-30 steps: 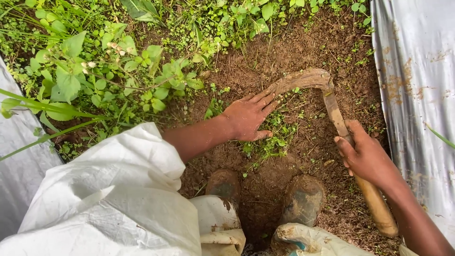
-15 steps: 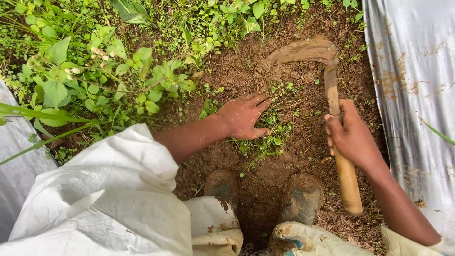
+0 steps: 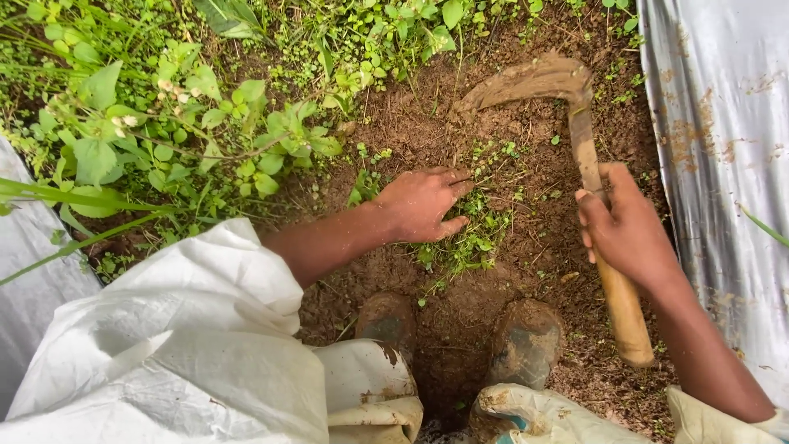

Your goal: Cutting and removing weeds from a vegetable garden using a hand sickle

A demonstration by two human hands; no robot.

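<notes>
1. Head view, hands. Our right hand (image 3: pixel 629 234) is clenched around the wooden handle of a hand hoe (image 3: pixel 588 164). The mud-caked blade (image 3: pixel 526 82) hangs ahead of that hand and beyond the fingertips of our left hand (image 3: pixel 421 204). The left hand holds nothing; it lies flat, fingers spread, pressed onto a patch of small weeds (image 3: pixel 464 238) in the bare soil (image 3: pixel 427 123).

2. Head view, hazards. We judge the chief risk to be the blade coming down on the left fingers, since they lie on the line between the blade and our body. A pull that runs long could also carry on toward the two muddy boots (image 3: pixel 526 341) just behind both hands. The handle looks soiled, so the grip may slip.

3. Head view, edges. A grey plastic sheet (image 3: pixel 723 164) runs close along the outer side of the right hand; a wide swing could tear it. A white sack (image 3: pixel 181 345) lies under the left forearm and hems in that elbow. Leafy plants (image 3: pixel 164 123) crowd the far-left side of the left hand.

4. Head view, open room. Free ground lies mainly ahead of the hands, around the blade, and in the narrow strip of soil between them.
</notes>
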